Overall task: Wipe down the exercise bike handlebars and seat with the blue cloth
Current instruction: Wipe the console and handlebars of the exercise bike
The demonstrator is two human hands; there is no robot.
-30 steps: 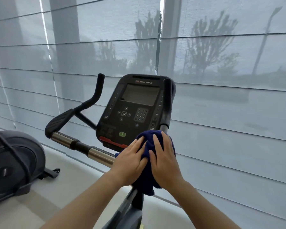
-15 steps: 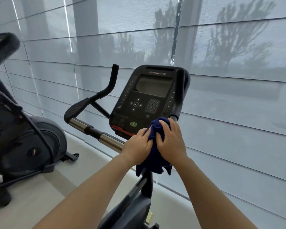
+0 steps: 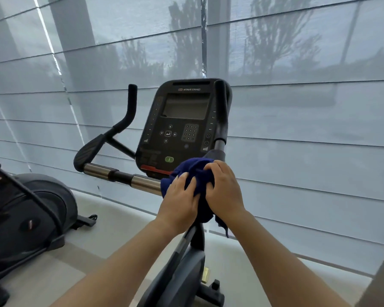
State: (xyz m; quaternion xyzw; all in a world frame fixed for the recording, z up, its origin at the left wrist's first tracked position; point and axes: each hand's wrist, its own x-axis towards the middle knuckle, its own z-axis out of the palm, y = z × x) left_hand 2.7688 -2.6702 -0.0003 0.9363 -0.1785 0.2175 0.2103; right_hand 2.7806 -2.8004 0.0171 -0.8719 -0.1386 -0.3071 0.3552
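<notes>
The dark blue cloth (image 3: 196,173) is bunched around the right part of the exercise bike's handlebar (image 3: 142,181), just below the black console (image 3: 182,125). My left hand (image 3: 179,201) and my right hand (image 3: 224,191) both press on the cloth, side by side, fingers curled over it. A chrome and black bar runs left from the cloth to a padded black grip and an upright horn (image 3: 130,107). The right upright grip (image 3: 221,111) rises behind my right hand. The seat is out of view.
A second exercise machine (image 3: 29,216) stands on the floor at the left. Pale window blinds (image 3: 297,129) fill the wall close behind the bike. The bike's frame and base (image 3: 182,273) drop away beneath my arms.
The view has shifted a little, so the bike sits slightly further right. Both hands stay on the cloth at the same spot, with my right fingers curled more tightly over it.
</notes>
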